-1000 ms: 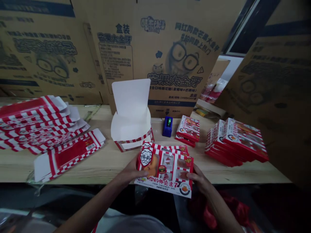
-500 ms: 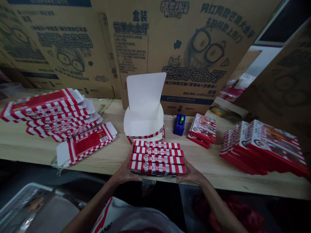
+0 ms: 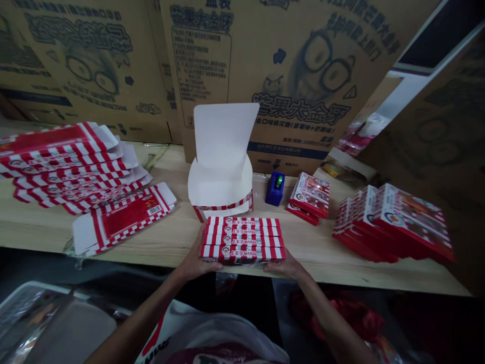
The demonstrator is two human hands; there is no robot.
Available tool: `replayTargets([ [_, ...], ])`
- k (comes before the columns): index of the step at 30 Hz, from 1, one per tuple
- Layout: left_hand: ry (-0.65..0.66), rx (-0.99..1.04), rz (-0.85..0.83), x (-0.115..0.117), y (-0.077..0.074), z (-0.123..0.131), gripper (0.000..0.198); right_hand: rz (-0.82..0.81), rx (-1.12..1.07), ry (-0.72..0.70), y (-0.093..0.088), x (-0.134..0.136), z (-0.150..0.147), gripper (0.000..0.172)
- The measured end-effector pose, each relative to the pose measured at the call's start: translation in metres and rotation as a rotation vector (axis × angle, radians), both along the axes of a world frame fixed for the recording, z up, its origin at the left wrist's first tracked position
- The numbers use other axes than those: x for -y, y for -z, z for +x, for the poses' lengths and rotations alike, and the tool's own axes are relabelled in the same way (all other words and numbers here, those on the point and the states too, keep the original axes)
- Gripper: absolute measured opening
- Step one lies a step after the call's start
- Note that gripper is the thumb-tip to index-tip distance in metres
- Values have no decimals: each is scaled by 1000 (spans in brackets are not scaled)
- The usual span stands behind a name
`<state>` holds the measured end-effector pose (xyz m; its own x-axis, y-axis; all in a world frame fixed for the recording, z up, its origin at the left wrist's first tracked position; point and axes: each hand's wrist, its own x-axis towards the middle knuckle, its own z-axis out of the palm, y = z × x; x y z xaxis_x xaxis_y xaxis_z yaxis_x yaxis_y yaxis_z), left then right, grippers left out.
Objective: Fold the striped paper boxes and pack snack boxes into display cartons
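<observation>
A row of several small red-and-white striped boxes (image 3: 244, 241) is squeezed between my two hands at the table's front edge, their printed narrow sides facing up. My left hand (image 3: 197, 260) grips the left ends, its thumb along the near box. On the right ends my right hand (image 3: 286, 264) is closed the same way. Just behind the boxes stands an open white carton (image 3: 223, 169) with a striped front and its lid raised. Its inside floor is hidden from this angle.
Flattened striped cartons (image 3: 68, 156) are piled at left, one carton (image 3: 125, 220) lying nearer. Right of the open carton are a blue tape dispenser (image 3: 275, 188), a few small boxes (image 3: 309, 194) and a larger leaning stack (image 3: 401, 217). Big brown cardboard boxes (image 3: 235, 65) wall the back.
The boxes in my hands are pressed closer together, the gaps between them narrowed and the row more even. Both hands still hold the ends. The camera view has shifted slightly.
</observation>
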<state>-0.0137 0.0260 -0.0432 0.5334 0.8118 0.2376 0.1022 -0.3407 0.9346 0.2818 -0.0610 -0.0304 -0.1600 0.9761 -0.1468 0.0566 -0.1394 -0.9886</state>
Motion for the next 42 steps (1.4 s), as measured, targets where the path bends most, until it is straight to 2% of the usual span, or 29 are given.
replayTargets([
  [3,-7,19,-29,-1,-2,3,111,-1,-15,28,0,0,0,78],
  [10,-28,20,-130,3,-4,7,110,-38,-43,-28,-10,2,5,88],
  [16,-98,7,-64,0,-4,11,107,-59,-15,-65,-10,0,6,90],
  [19,-119,-4,-10,-2,-4,11,106,-23,1,-91,-8,1,10,100],
  [21,-110,-12,12,-4,-3,11,108,6,23,-116,-17,1,18,114],
  [24,-114,-32,28,-4,-3,10,110,136,202,-113,-52,-1,29,131],
  [27,-122,-33,31,-5,-1,10,110,294,569,-196,-95,-11,24,134],
  [30,-120,-4,25,-6,0,11,111,409,866,-397,-120,-27,0,129],
  [32,-118,11,14,-6,-1,12,111,453,998,-468,-124,-38,-15,126],
  [35,-107,18,20,-5,-4,13,111,495,1107,-468,-122,-46,-29,118],
  [39,-107,14,68,0,-11,9,109,535,1129,-436,-126,-44,-34,106],
  [42,-133,-24,101,1,-10,2,117,533,1144,-414,-127,-42,-38,98],
])
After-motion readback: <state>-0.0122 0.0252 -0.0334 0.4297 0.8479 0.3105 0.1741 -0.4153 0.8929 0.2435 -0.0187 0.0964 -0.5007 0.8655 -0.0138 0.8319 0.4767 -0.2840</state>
